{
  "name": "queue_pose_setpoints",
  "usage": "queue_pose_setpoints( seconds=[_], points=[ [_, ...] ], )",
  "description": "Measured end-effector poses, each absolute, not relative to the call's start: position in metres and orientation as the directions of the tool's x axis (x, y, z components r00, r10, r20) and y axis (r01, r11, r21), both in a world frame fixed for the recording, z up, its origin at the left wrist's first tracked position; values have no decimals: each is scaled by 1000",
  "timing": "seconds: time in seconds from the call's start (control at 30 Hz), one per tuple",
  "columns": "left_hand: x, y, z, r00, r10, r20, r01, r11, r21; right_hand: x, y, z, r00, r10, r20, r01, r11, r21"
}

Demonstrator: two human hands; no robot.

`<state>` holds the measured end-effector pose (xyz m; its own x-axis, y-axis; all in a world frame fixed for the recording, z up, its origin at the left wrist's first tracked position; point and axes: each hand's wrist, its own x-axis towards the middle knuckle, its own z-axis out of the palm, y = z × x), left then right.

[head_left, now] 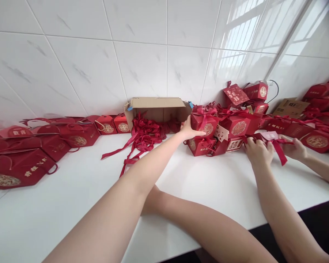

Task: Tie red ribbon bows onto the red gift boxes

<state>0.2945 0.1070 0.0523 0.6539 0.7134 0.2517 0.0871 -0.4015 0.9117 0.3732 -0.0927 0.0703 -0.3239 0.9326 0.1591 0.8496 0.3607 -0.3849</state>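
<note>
My left hand reaches forward and grips the left side of a red gift box with gold print and a ribbon bow on top. That box sits at the top of a stack, over another red box. Crossing under my left forearm, my right hand rests low over the white table; its fingers are hidden by the forearm. Left of the stack, loose red ribbons spill from an open cardboard carton onto the table.
At right, another person's hands handle a ribbon on a red box. Red gift boxes line the left side, and more boxes crowd the right. A tiled wall stands behind the white table.
</note>
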Motion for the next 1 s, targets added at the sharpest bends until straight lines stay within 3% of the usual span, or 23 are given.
queue_pose_setpoints(
  seconds=[0.1,0.3,0.33,0.37,0.53,0.63,0.73,0.9,1.0],
  points=[
    [294,103,38,640,744,192,190,-396,899,402,-103,74,-164,963,214,894,237,-380],
    [206,98,53,565,789,241,352,-494,795,217,-46,0,-408,885,224,757,465,-460],
    [180,94,52,568,789,233,367,-497,787,191,-35,-15,-450,862,233,707,503,-497],
    [154,87,49,576,785,227,378,-502,778,172,-27,-28,-450,843,294,570,525,-632],
    [30,43,1,488,847,211,492,-466,735,161,-5,-55,-249,913,324,453,405,-794],
    [-14,27,-32,581,806,115,668,-552,499,172,11,-52,-144,948,284,389,318,-865],
    [-32,28,-49,636,770,49,727,-620,296,187,35,-49,-13,965,263,353,251,-901],
    [-62,67,-15,450,860,243,846,-497,193,227,64,-54,200,950,240,336,163,-927],
    [-118,104,34,43,825,564,962,-187,200,238,67,-61,222,958,179,282,113,-953]
  ],
)
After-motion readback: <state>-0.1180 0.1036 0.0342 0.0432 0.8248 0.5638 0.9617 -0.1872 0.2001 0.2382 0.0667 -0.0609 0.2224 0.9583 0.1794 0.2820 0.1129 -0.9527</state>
